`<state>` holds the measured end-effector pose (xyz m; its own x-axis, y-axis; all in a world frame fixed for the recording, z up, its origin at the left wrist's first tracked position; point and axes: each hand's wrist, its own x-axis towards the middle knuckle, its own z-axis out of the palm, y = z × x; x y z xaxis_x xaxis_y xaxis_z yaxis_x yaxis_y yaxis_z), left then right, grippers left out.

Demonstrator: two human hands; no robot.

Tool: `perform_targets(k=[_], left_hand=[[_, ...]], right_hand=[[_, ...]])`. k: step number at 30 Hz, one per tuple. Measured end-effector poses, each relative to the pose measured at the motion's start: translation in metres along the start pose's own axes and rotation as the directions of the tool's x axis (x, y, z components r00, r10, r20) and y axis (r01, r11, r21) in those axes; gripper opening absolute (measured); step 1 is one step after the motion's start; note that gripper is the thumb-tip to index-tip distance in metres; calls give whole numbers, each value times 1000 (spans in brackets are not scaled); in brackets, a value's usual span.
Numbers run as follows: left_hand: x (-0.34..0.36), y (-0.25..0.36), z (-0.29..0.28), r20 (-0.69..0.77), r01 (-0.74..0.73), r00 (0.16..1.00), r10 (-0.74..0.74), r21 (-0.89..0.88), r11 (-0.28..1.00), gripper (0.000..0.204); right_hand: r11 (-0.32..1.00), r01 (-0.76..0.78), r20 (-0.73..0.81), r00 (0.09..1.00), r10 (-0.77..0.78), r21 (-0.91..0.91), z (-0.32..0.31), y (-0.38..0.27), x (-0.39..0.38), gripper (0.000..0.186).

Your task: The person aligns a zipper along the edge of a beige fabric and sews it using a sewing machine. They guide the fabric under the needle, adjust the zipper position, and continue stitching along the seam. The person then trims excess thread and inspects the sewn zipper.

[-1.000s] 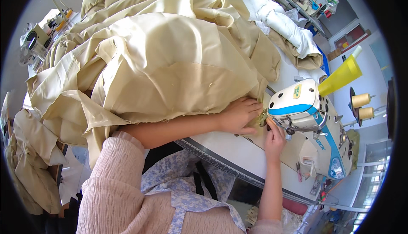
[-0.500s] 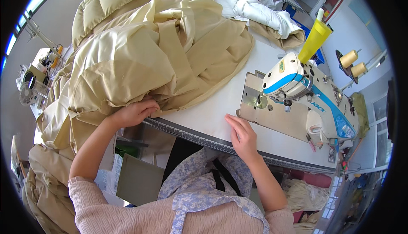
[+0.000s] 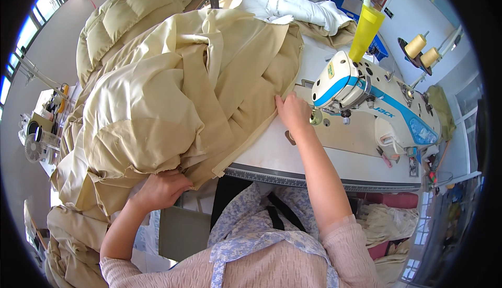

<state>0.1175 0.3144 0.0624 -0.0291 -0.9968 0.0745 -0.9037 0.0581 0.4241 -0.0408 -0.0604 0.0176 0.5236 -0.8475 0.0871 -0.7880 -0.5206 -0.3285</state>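
A large beige fabric piece (image 3: pixel 136 105) lies in folds over the white sewing table (image 3: pixel 266 157). My left hand (image 3: pixel 164 191) grips its lower edge over the table's front, fingers curled into the cloth. My right hand (image 3: pixel 293 113) is closed on the fabric's right edge, beside the sewing machine (image 3: pixel 376 110). The machine is white and blue, and its needle area is partly hidden behind my right hand.
An olive quilted piece (image 3: pixel 110 31) is piled behind the fabric, with a white quilted bundle (image 3: pixel 295 10) at the back. A yellow cone (image 3: pixel 366 31) and two thread spools (image 3: pixel 415 47) stand over the machine. A small fan (image 3: pixel 34 149) is at far left.
Both hands left the needle area and the fabric moved off it. The left hand moved down and left; the right hand moved up from the table top onto the fabric's edge.
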Motion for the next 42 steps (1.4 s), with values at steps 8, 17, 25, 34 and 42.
perform_targets(k=[8, 17, 25, 34, 42], left_hand=[[-28, -13, -10, -30, 206, 978, -204, 100, 973, 12], [-51, -35, -4, -183, 223, 966, -185, 218, 950, 12], [-59, -37, -1, -177, 263, 959, -221, 273, 925, 15], [-62, -24, -15, -220, 257, 956, -194, 313, 914, 11], [-64, -12, -37, -257, 291, 946, -199, 399, 869, 7]], right_hand=[[996, -32, 134, 990, 43, -86, 3, -3, 40, 34], [70, -248, 246, 969, 39, 966, 20, 27, 8, 20], [-126, -193, 197, 980, 22, 973, 21, 40, -21, 21], [-146, -162, 158, 987, -34, 976, 23, 48, -29, 20], [-63, -184, 183, 983, -28, 981, 21, 36, -40, 23]])
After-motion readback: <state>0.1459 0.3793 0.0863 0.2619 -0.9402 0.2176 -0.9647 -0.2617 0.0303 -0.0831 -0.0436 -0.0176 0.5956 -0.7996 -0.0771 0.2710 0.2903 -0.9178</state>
